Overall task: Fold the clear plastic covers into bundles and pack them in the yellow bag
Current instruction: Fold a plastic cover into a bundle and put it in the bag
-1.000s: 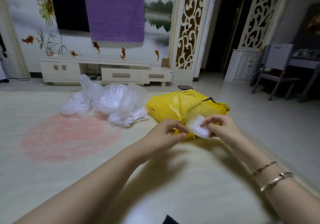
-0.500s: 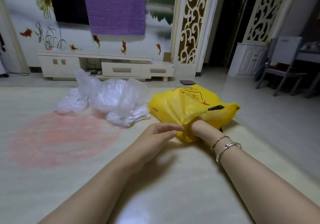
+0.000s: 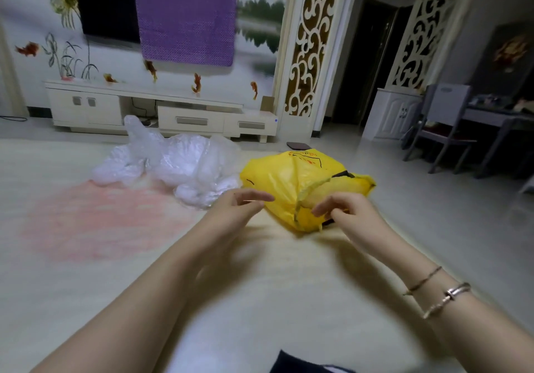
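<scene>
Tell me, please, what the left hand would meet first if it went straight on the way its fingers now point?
Probably the crinkled yellow plastic bag: the left hand points its fingers rightward at the bag's near side, though depth is unclear.

Far beyond the hands, a low white TV cabinet stands against a wall painted with fish and flowers. A purple cloth hangs over a dark screen above it. Beyond and to the right stand carved white lattice panels, a grey chair and a white cupboard. A pale rug with a pink patch lies under and left of the hands.
</scene>
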A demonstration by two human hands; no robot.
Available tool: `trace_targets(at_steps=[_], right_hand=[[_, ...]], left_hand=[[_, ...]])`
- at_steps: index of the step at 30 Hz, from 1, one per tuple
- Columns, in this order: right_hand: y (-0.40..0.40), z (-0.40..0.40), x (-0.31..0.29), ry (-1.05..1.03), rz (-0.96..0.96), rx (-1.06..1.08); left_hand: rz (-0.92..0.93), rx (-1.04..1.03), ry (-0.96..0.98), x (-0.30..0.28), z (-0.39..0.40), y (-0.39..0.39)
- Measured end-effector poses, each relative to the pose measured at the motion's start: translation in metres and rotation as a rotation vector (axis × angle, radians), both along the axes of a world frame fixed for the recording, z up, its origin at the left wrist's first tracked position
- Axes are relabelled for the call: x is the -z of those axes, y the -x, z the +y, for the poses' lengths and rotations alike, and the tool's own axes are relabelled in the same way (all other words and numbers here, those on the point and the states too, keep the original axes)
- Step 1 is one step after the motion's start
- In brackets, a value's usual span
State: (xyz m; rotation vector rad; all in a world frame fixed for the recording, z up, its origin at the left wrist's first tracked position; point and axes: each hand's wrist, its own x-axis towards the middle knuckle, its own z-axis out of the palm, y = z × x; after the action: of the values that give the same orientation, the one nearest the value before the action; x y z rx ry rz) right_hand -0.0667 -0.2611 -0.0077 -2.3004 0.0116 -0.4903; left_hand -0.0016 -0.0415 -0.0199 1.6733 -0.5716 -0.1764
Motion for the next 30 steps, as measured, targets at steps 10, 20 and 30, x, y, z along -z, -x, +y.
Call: trace_targets(at_steps=[10, 20, 30], right_hand=[[-0.05, 0.083, -0.039, -0.426, 0.062, -0.192], [-0.143, 0.146, -0.017, -0.248, 0.222, -0.272], [-0.098, 0.122, -0.023, -0.735, 0.037, -0.39]], left_hand=[[-0.157, -0.587, 0.0, -0.012, 0.062, -0.037], [-0.026, -0.435, -0.007, -0.007, 0.08, -0.076], [0.031, -0.387, 0.104, -0.015, 0.073, -0.059]])
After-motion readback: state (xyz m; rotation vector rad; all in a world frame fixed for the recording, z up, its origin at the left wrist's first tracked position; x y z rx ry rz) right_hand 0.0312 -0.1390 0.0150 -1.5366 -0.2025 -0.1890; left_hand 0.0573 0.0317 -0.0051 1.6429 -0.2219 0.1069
